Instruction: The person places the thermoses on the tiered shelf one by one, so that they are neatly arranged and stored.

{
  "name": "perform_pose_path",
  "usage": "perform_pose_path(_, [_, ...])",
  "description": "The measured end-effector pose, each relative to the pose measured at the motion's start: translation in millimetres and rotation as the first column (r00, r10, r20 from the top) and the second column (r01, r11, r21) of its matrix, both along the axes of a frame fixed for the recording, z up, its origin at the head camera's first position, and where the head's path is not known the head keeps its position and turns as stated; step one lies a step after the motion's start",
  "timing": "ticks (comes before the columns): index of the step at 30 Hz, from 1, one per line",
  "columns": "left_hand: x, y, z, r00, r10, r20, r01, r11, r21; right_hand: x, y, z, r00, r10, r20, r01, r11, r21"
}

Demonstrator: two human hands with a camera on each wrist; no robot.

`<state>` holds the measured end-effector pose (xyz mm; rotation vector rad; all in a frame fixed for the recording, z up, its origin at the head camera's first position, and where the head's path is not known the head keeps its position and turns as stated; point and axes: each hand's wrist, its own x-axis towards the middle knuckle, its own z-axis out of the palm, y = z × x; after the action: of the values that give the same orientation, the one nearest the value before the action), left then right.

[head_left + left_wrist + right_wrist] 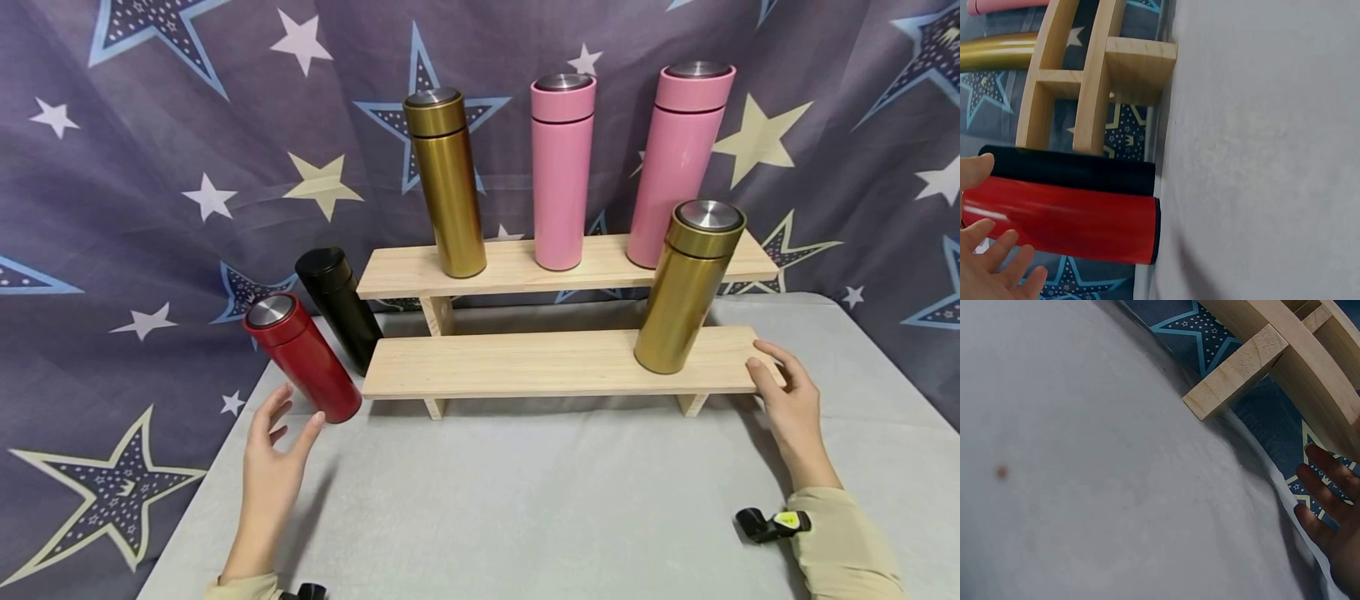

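Note:
My left hand (273,462) is beside a red thermos bottle (311,362), its thumb and fingers spread around the near side. In the left wrist view the fingertips (1004,247) overlap the red bottle (1066,219); whether they touch it I cannot tell. Behind the red bottle a black bottle (341,308) stands on the table. My right hand (791,408) is at the right end of the lower board of a two-step wooden rack (510,362). Its thumb lies by the board's edge, and the fingers (1322,487) are loosely spread, holding nothing.
One gold bottle (682,292) stands on the lower board, toward the right. The upper board (506,262) bears another gold bottle (450,192), a pink bottle (562,179) and a second pink bottle (678,167). A star-patterned cloth (225,108) hangs behind the grey-covered table (540,500).

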<state>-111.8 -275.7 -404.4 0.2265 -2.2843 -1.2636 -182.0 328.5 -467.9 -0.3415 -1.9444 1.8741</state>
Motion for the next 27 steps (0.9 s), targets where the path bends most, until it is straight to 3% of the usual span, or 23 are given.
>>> perform_pose_path(8, [-8.4,-7.9,2.7,0.999,0.013,0.050,-0.016,0.998,0.053,-0.1,0.0,-0.4,1.000,-0.007,0.006,0.007,1.000,0.013])
perform_pose_path(15, [-22.3,-12.3,-2.6,0.998,0.031,0.061,-0.036,0.996,0.087,0.1,-1.5,0.3,1.000,-0.018,0.009,0.018,1.000,0.020])
perform_pose_path(21, [-34.2,-15.3,-8.3,0.999,0.039,0.021,-0.041,0.993,0.114,0.2,-1.7,0.8,1.000,-0.017,0.004,0.017,1.000,0.008])
perform_pose_path(27, [-45.1,-19.4,-14.3,0.999,-0.007,-0.046,0.014,0.988,0.154,0.8,-1.8,1.3,1.000,-0.002,-0.010,0.001,1.000,-0.017])
